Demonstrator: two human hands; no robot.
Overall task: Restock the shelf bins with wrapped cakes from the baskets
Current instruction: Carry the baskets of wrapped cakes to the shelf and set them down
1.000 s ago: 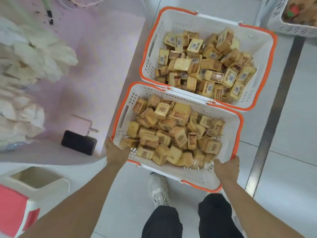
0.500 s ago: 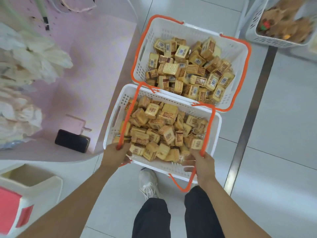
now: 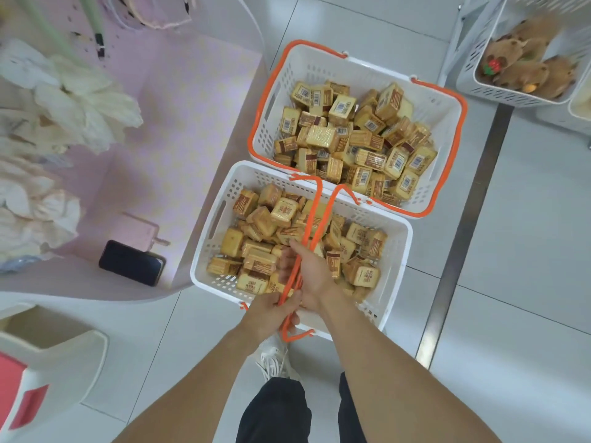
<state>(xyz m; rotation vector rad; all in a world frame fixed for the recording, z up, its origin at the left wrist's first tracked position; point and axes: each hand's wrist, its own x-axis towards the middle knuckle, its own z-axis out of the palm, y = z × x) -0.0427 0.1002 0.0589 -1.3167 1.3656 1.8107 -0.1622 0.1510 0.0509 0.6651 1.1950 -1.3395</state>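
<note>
Two white baskets of wrapped cakes stand on the floor. The near basket (image 3: 396, 238) has its two orange handles (image 3: 315, 219) raised and brought together above the cakes (image 3: 259, 225). My left hand (image 3: 271, 311) grips the handles near the basket's front edge. My right hand (image 3: 307, 270) grips them just beyond it. The far basket (image 3: 441, 107) is also full of cakes (image 3: 358, 135), and its orange handles lie down along the rim.
A pink shelf base (image 3: 179, 129) with a black phone (image 3: 131, 262) lies left of the baskets. White wrapped goods (image 3: 73, 100) hang at far left. A bin of brown plush toys (image 3: 524, 68) sits top right. A white stool (image 3: 48, 353) stands bottom left.
My hands lifted the near basket's two orange handles from the rim and brought them together over the middle. Both hands now hold them at the centre.
</note>
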